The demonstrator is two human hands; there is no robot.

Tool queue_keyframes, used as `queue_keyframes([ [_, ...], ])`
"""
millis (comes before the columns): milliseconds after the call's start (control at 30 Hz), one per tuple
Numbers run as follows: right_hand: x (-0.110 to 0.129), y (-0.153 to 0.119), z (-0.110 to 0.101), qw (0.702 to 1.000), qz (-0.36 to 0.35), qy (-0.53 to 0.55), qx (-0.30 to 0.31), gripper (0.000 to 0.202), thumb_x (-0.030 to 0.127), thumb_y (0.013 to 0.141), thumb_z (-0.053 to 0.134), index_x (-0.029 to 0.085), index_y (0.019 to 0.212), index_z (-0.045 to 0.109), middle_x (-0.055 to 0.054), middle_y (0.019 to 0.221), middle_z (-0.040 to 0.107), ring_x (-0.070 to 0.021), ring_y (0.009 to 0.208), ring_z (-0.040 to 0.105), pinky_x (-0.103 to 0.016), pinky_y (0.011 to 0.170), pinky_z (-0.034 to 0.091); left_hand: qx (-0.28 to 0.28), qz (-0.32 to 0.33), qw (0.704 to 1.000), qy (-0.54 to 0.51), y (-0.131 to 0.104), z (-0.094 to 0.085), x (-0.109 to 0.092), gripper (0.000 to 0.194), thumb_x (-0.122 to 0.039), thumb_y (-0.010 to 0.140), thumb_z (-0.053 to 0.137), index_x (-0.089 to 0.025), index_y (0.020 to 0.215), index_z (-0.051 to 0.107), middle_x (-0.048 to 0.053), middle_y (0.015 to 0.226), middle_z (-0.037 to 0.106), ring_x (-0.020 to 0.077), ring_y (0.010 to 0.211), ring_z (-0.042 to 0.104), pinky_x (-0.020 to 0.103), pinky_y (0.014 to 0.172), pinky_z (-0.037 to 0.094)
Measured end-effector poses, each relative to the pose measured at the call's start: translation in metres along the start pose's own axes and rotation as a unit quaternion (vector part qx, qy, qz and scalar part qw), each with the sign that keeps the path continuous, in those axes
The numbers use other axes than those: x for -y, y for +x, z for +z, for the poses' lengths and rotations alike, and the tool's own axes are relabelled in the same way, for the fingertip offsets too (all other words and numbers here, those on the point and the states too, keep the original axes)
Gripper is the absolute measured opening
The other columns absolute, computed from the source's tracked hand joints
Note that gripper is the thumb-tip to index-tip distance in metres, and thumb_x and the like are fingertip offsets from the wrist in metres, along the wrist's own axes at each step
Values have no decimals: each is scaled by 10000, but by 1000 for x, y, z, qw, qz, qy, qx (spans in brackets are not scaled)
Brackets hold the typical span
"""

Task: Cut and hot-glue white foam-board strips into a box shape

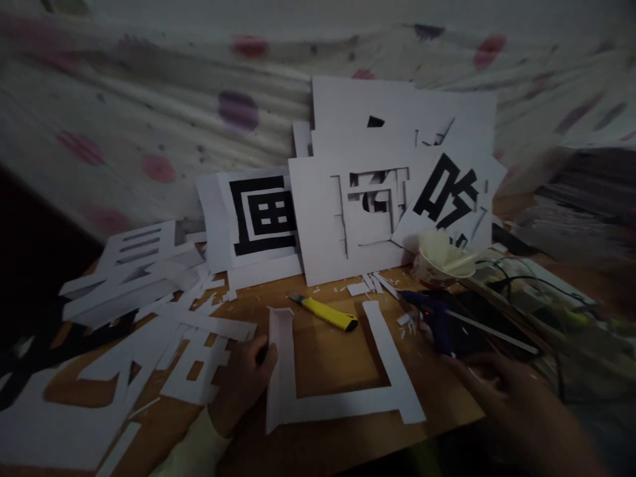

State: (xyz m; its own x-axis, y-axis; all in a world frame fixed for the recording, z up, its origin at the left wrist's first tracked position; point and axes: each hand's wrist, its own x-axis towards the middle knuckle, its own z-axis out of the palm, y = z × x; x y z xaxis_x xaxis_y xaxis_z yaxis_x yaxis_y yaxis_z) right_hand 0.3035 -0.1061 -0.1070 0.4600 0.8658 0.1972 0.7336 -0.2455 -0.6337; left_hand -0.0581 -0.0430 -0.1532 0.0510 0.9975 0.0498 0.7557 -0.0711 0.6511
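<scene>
U-shaped paper cutout (318,397) lies flat, left hand (243,381) fingers curled pinching its left upright; right hand (517,404) spread apart beside it.

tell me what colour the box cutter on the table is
Yellow with a black end, the box cutter shows clearest in the head view.

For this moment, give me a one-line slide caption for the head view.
Left hand rests on a white U-shaped paper cutout, right hand near a glue gun, yellow knife between.
</scene>
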Motion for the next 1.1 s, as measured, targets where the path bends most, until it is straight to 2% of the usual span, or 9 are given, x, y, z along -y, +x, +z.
queue_keyframes([
  [67, 28, -18, -5, 997, -48, 35, 48, 310, 631, 714, 655, 326, 731, 700, -70, 663, 687, -244, 535, 611, -342, 457, 447, 14, 3, 1000, -2, 0, 3, 2, 314, -379, 833, 369, -214, 567, 396, -27, 520, 457, 147, 542, 468, 281, 562, 284],
  [133, 68, -22, 12, 979, -159, 73, 105, 248, 550, 793, 645, 305, 791, 683, -32, 673, 656, -209, 571, 590, -314, 508, 459, 26, 2, 1000, -10, 0, 5, 5, 315, -374, 833, 383, -217, 560, 371, -35, 516, 425, 138, 533, 436, 283, 557, 261],
  [167, 88, -18, 29, 960, -219, 98, 142, 229, 509, 818, 642, 285, 782, 672, -19, 670, 640, -195, 585, 582, -305, 539, 464, 30, 2, 999, -21, -1, 6, 7, 319, -381, 832, 388, -219, 559, 360, -38, 520, 411, 135, 536, 423, 283, 554, 253],
  [267, 132, 4, 100, 913, -318, 134, 218, 165, 329, 878, 625, 240, 1010, 668, -34, 877, 676, -186, 751, 613, -305, 679, 485, 41, 8, 996, -73, -1, 8, 10, 327, -413, 836, 399, -220, 574, 376, -36, 553, 414, 135, 569, 409, 278, 557, 265],
  [367, 141, 20, 162, 883, -361, 155, 258, 252, 215, 868, 644, 197, 1120, 646, -81, 1063, 679, -196, 936, 628, -325, 815, 481, 51, 10, 993, -107, -1, 8, 12, 318, -416, 824, 429, -218, 579, 386, -41, 559, 401, 131, 582, 398, 271, 560, 281],
  [433, 136, 21, 182, 879, -357, 168, 267, 200, 152, 871, 624, 188, 1064, 665, -74, 1025, 699, -188, 921, 640, -315, 803, 480, 47, 12, 992, -112, -1, 9, 14, 308, -404, 818, 454, -215, 584, 389, -45, 559, 396, 127, 583, 397, 268, 564, 288],
  [533, 130, 15, 190, 892, -333, 173, 253, 162, 104, 871, 601, 176, 990, 683, -67, 923, 718, -186, 830, 648, -305, 742, 474, 38, 21, 992, -117, -1, 10, 16, 296, -392, 819, 478, -215, 598, 393, -49, 567, 410, 122, 582, 397, 265, 564, 290],
  [733, 132, 13, 193, 905, -316, 167, 232, 136, 127, 863, 642, 188, 969, 702, -62, 892, 730, -202, 819, 653, -311, 743, 453, 36, 21, 994, -105, -1, 11, 18, 320, -390, 823, 477, -227, 590, 329, -63, 558, 352, 115, 566, 353, 266, 556, 265],
  [1100, 131, 13, 199, 898, -341, 169, 221, 74, 139, 885, 636, 177, 922, 687, -59, 903, 718, -195, 855, 639, -303, 771, 451, 44, 17, 994, -103, 0, 13, 20, 292, -357, 814, 479, -230, 600, 327, -65, 557, 359, 115, 556, 344, 267, 543, 245],
])
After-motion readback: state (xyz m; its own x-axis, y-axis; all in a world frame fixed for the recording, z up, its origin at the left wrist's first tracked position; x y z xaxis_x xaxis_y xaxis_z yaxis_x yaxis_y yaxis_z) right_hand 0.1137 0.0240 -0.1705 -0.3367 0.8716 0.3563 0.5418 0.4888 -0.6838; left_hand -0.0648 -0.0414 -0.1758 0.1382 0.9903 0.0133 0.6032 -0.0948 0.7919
